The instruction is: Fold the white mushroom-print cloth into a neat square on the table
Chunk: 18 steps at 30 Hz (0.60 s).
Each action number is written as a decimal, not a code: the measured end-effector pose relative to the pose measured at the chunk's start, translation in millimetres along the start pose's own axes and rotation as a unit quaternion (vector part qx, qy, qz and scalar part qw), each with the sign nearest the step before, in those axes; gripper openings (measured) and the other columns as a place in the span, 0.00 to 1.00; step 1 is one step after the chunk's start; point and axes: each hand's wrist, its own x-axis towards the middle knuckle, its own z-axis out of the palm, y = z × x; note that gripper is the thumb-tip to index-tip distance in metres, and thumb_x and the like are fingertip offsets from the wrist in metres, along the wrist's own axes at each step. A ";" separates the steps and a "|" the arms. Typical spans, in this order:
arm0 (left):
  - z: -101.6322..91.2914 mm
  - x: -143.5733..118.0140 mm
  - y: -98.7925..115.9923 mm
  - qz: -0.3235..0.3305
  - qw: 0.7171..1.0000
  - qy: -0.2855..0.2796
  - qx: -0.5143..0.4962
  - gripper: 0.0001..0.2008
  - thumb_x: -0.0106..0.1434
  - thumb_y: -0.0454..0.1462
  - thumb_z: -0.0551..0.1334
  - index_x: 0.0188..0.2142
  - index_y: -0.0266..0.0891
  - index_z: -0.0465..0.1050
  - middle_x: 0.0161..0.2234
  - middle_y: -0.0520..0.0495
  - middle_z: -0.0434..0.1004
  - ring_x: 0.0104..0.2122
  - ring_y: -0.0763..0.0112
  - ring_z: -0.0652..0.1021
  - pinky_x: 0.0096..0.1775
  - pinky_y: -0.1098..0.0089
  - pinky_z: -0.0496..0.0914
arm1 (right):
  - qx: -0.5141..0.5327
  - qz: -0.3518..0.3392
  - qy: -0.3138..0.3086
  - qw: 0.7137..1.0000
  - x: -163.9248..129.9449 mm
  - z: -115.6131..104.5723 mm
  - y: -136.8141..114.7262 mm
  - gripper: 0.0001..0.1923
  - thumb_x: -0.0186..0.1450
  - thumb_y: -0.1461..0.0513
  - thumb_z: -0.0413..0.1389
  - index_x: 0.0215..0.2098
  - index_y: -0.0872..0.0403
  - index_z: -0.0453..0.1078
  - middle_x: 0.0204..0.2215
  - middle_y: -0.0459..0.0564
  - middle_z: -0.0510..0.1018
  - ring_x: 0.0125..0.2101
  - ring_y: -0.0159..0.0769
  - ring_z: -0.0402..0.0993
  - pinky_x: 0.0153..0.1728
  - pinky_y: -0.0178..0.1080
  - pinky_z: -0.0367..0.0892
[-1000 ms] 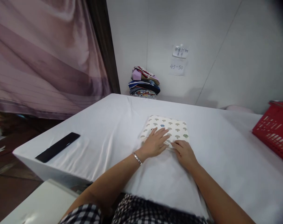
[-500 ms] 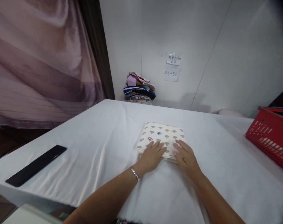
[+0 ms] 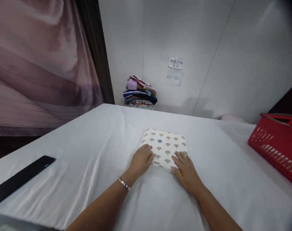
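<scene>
A cream cloth with a mushroom print [image 3: 166,146] lies folded into a flat rectangle on the white-covered table [image 3: 107,141]. At its near left corner rests my left hand [image 3: 141,160], fingers stretched over the left edge and thumb near the front edge. My right hand [image 3: 185,168] lies on the near right corner, its fingers spread flat on the print and its thumb by the front fold. Neither hand grips the cloth. A silver bracelet [image 3: 124,183] circles my left wrist.
A long black flat object [image 3: 22,179] lies at the table's left. To the right stands a red perforated basket [image 3: 278,144]. Behind the table's far edge, a stack of folded fabrics [image 3: 140,93] is against the wall. A pink curtain [image 3: 40,70] hangs at the left.
My left hand has moved left, from the front edge to the cloth's left corner. My right hand has slid slightly nearer along the right corner. The view has shifted a little.
</scene>
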 end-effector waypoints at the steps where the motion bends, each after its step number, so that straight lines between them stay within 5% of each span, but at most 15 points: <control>1: 0.5 0.1 -5.5 -0.028 0.999 0.009 0.016 0.13 0.66 0.40 0.51 0.41 0.42 0.73 0.52 0.47 0.71 0.57 0.61 0.65 0.58 0.55 0.58 | 0.005 0.005 -0.005 1.000 -0.6 -0.5 0.2 0.26 0.69 0.50 0.42 0.62 0.50 0.57 0.63 0.52 0.55 0.64 0.45 0.44 0.60 0.57 0.47; 5: 7.6 -3.1 -18.1 -0.094 0.994 -0.007 0.050 0.20 0.62 0.38 0.55 0.55 0.42 0.64 0.62 0.44 0.56 0.62 0.53 0.56 0.57 0.47 0.57 | 0.030 0.035 -0.031 0.998 3.3 -12.6 -3.2 0.26 0.69 0.49 0.40 0.60 0.50 0.59 0.63 0.52 0.56 0.64 0.45 0.45 0.60 0.57 0.48; 11: 10.2 -5.4 -14.9 -0.078 0.995 -0.014 0.061 0.20 0.63 0.38 0.53 0.55 0.41 0.63 0.62 0.43 0.55 0.62 0.53 0.55 0.54 0.52 0.62 | 0.029 -0.003 0.005 1.000 39.1 -38.6 -35.5 0.29 0.69 0.49 0.39 0.64 0.50 0.51 0.66 0.53 0.46 0.65 0.45 0.37 0.61 0.58 0.42; 15: 10.7 -5.4 -16.8 -0.079 0.994 -0.021 0.071 0.20 0.63 0.38 0.53 0.55 0.41 0.63 0.62 0.43 0.55 0.62 0.54 0.56 0.54 0.52 0.62 | 0.002 -0.071 -0.059 0.996 47.6 -13.2 -53.8 0.30 0.67 0.49 0.45 0.64 0.49 0.51 0.65 0.54 0.48 0.64 0.49 0.40 0.60 0.59 0.44; 18: 12.0 -6.1 -19.4 -0.076 0.994 -0.019 0.076 0.20 0.63 0.38 0.53 0.55 0.42 0.63 0.62 0.43 0.56 0.62 0.54 0.56 0.54 0.51 0.62 | -0.025 -0.098 -0.049 0.994 41.4 8.0 -55.7 0.32 0.65 0.51 0.50 0.64 0.49 0.50 0.66 0.54 0.47 0.64 0.51 0.42 0.60 0.58 0.44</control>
